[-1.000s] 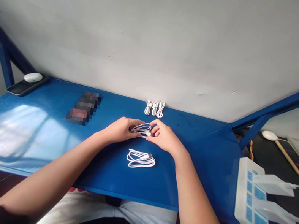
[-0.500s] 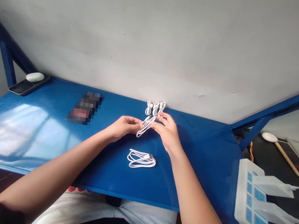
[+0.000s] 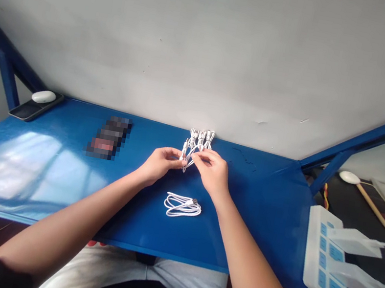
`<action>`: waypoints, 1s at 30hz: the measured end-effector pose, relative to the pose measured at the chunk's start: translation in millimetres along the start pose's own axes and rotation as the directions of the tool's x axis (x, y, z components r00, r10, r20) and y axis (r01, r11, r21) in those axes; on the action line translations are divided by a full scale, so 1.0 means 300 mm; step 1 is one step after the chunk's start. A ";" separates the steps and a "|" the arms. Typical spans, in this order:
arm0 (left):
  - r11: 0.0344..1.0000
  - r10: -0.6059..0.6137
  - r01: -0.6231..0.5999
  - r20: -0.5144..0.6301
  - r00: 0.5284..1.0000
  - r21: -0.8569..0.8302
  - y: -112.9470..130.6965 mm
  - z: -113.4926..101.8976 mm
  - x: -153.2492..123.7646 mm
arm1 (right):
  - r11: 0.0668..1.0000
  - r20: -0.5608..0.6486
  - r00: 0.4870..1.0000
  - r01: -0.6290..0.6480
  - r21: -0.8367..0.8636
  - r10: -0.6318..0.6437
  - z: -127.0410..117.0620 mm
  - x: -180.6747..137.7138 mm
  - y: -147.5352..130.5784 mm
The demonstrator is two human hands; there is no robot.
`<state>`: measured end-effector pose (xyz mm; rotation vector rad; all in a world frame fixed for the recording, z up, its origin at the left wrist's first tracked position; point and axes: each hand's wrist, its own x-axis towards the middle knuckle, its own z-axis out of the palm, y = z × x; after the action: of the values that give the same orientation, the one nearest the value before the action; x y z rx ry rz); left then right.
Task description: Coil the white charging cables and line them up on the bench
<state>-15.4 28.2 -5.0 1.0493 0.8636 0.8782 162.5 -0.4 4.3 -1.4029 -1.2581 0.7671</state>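
Observation:
Between my two hands is a folded white charging cable (image 3: pixel 188 161), held above the blue table. My left hand (image 3: pixel 161 164) pinches its left side near a plug end that points up. From the right, my right hand (image 3: pixel 212 168) grips the loops with thumb and fingers. Just beyond my fingertips, three tied white cable bundles (image 3: pixel 201 138) stand in a row by the wall. Nearer to me, a loosely coiled white cable (image 3: pixel 182 206) with a USB plug lies flat on the table.
A blurred dark item (image 3: pixel 109 138) lies left on the blue table (image 3: pixel 136 228). A white oval object (image 3: pixel 44 97) rests on a dark tray at the far left. Thin black ties (image 3: pixel 245 159) lie right of the bundles. A white power strip (image 3: pixel 328 260) with plugged adapters hangs by the right edge.
My right hand's fingers have drawn together on the cable's loops. The held cable has turned, with its plug end now upright by my left fingers. The coiled cable in front stays put.

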 end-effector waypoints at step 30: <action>0.940 0.036 0.024 -0.170 0.985 0.341 0.015 -0.018 0.004 | 0.985 -0.061 0.984 -0.168 0.042 0.170 -0.058 0.038 0.010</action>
<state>-20.8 32.2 -2.3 1.2886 1.1920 0.8515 182.4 5.9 7.8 -1.5068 -1.0800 0.8486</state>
